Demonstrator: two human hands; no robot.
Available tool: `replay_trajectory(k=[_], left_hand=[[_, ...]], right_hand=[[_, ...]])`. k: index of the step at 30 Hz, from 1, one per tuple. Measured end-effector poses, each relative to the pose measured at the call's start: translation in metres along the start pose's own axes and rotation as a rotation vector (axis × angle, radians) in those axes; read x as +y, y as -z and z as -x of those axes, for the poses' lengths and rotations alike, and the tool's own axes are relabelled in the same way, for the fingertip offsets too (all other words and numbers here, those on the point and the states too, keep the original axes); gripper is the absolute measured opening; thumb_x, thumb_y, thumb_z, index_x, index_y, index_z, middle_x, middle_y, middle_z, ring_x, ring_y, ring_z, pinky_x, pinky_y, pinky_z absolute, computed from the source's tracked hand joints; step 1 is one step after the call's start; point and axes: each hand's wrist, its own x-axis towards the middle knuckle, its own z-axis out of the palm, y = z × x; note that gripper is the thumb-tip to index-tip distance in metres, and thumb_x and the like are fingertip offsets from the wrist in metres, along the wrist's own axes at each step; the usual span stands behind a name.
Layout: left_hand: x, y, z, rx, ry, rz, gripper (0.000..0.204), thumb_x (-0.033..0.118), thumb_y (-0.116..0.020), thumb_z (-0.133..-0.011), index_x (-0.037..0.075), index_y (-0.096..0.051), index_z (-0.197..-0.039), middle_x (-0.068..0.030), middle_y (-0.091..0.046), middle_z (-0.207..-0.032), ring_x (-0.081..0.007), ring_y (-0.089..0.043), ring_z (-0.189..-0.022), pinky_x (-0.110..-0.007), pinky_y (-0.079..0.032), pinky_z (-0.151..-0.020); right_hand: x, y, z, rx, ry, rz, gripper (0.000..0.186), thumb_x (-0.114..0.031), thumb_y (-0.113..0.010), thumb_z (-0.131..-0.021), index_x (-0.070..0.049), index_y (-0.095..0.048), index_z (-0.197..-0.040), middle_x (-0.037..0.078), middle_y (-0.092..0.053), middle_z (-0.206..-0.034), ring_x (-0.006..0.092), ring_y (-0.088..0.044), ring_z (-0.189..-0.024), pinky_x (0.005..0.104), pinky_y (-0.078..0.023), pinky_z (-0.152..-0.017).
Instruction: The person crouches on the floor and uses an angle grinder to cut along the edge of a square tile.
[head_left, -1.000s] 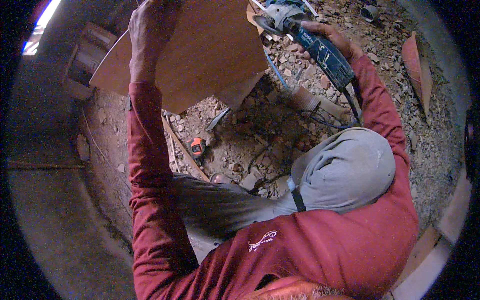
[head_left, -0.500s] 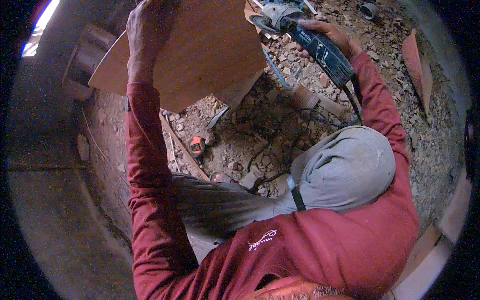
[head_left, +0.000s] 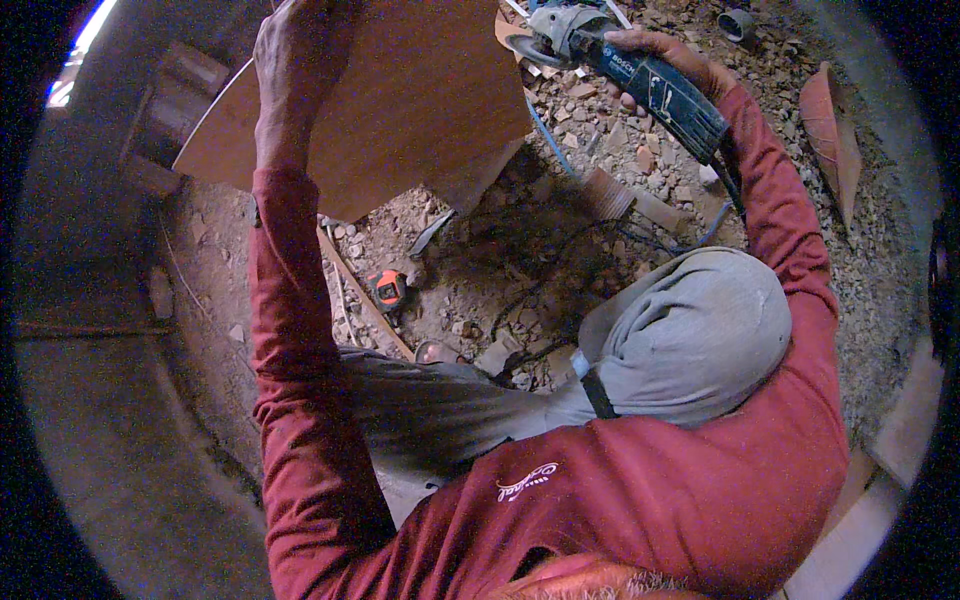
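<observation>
My right hand (head_left: 685, 65) is wrapped round the body of a dark blue angle grinder (head_left: 665, 100). Its grey metal head and disc sit close to the right edge of a large brown tile (head_left: 430, 110); I cannot tell whether the disc touches it. The tile has a ragged lower edge and is raised above the rubble. At its upper left my left hand (head_left: 290, 70) grips the tile, its fingertips partly cut off by the picture's edge. A cord runs down from the grinder's rear end, past my right forearm.
An orange and black tape measure (head_left: 388, 288) lies on the rubble beside a thin wooden strip (head_left: 362, 290). Broken tile pieces and stones (head_left: 640, 150) cover the ground. A curved reddish tile piece (head_left: 832, 140) leans at the right, and a short grey pipe (head_left: 736, 25) lies far right.
My right hand and the grinder have shifted slightly right and down, and the disc is a little lower beside the tile. My left hand and the tile have hardly moved.
</observation>
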Motion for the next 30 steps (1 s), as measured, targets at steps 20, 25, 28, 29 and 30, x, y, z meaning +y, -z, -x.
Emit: replay_trajectory(k=[20,25,28,29,30], left_hand=[[0.009,0.002,-0.005,-0.027,0.010,0.218,0.016,0.027,-0.061,-0.097,0.016,-0.066,-0.108,-0.0142,-0.071,-0.100,-0.0384,-0.069,-0.096,-0.046,-0.054,-0.079],[0.010,0.000,-0.009,-0.051,0.096,0.084,0.017,0.027,-0.060,-0.097,0.015,-0.066,-0.107,-0.0148,-0.071,-0.102,-0.0386,-0.068,-0.098,-0.044,-0.054,-0.079],[0.012,0.002,-0.010,-0.148,0.135,0.012,0.023,0.028,-0.062,-0.097,0.013,-0.067,-0.114,-0.0144,-0.072,-0.108,-0.0374,-0.069,-0.102,-0.043,-0.055,-0.082],[0.011,0.002,-0.010,-0.150,0.133,0.003,0.022,0.026,-0.062,-0.096,0.013,-0.067,-0.112,-0.0147,-0.072,-0.106,-0.0374,-0.069,-0.099,-0.044,-0.054,-0.081],[0.010,0.004,-0.009,-0.146,0.130,0.005,0.020,0.025,-0.062,-0.095,0.012,-0.066,-0.110,-0.0149,-0.071,-0.103,-0.0374,-0.068,-0.097,-0.044,-0.054,-0.080]], right_hand=[[0.069,0.002,0.002,-0.044,0.201,-0.420,0.049,-0.044,-0.064,-0.096,0.001,-0.062,-0.116,0.018,-0.072,-0.098,0.0222,-0.074,-0.078,0.0363,-0.063,-0.067],[0.107,0.030,-0.018,0.097,0.157,-0.442,0.047,-0.042,-0.062,-0.097,0.001,-0.061,-0.116,0.015,-0.072,-0.099,0.0232,-0.073,-0.080,0.0373,-0.063,-0.071],[0.132,0.043,-0.023,0.159,0.129,-0.313,0.050,-0.045,-0.063,-0.096,0.002,-0.062,-0.114,0.012,-0.071,-0.095,0.0215,-0.072,-0.077,0.0343,-0.063,-0.070],[0.140,0.045,-0.023,0.168,0.116,-0.270,0.050,-0.046,-0.063,-0.096,0.002,-0.061,-0.113,0.012,-0.071,-0.093,0.0208,-0.072,-0.077,0.0334,-0.063,-0.069],[0.145,0.038,-0.025,0.149,0.131,-0.356,0.051,-0.046,-0.064,-0.096,0.002,-0.061,-0.111,0.011,-0.070,-0.090,0.0201,-0.071,-0.074,0.0338,-0.062,-0.067]])
